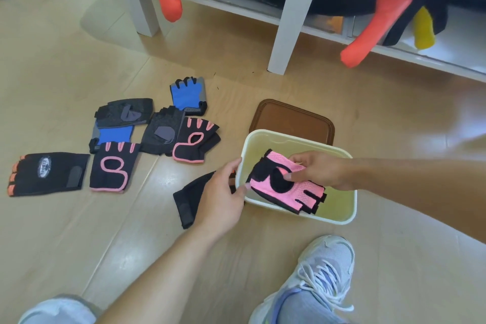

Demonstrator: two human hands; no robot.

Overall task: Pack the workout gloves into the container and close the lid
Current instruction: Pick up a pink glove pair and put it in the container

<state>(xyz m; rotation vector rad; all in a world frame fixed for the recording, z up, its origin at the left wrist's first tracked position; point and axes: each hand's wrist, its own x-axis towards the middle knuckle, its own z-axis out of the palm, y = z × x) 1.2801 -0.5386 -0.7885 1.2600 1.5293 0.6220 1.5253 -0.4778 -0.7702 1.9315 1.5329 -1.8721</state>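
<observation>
1. The cream plastic container (299,139) sat open on the pale wood-look floor (65,231), its rounded rim clear on the far and right sides, with bare floor to its right and in front.
2. The brown lid (292,119), a flat rounded rectangle, lay on the floor just behind the container, partly hidden by its far wall.
3. The right hand (319,171) pinched a pink mesh glove (285,187) with black trim, thumb pressed into its palm opening; the glove hung over the container's near-left part, its finger stubs pointing toward the near wall.
4. The left hand (223,189) rested at the container's left rim, fingers curled and touching the pink glove's edge, so I could not tell whether it truly gripped it. Beneath that hand lay a black glove (189,202) on the floor, touching the container's side.
5. To the left, seven more fingerless gloves lay loosely, some overlapping: two blue, two black and grey, two black with pink piping, one black with orange fingertips (47,173).
6. One pale laced sneaker (320,273) stood near the container's front.
</observation>
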